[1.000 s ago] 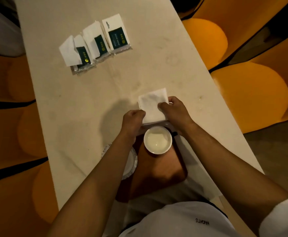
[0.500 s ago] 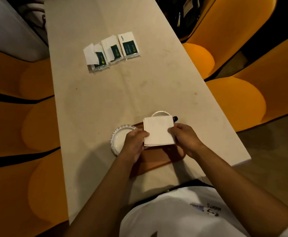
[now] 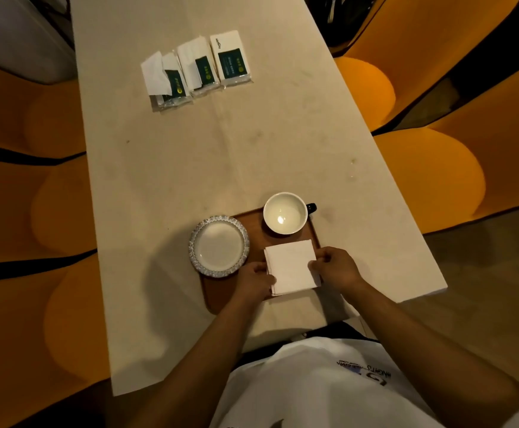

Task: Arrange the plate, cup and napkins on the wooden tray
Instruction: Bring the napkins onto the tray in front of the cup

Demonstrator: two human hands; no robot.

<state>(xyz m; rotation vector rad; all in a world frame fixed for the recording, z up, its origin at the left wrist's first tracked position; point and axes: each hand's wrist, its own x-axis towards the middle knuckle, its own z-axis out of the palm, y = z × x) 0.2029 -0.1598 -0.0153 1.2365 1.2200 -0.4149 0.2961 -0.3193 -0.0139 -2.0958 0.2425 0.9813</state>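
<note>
Orange chairs [image 3: 431,180] flank the table [image 3: 190,168]; both hands' fingers [image 3: 315,265] pinch the napkins [image 3: 292,267].

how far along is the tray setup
Nearly finished. Done: the cup and the plate sit on the wooden tray. In hand: the left hand and right hand hold the napkins at the tray's near right. Left: release them.

Head camera, single wide view looking down and forward.
It looks from above the person's chest along the long table [image 3: 190,168]; the fingers [image 3: 315,264] on the napkin stack [image 3: 292,267] are near, low in the frame, and the tissue packs [image 3: 196,69] lie far beyond them.
</note>
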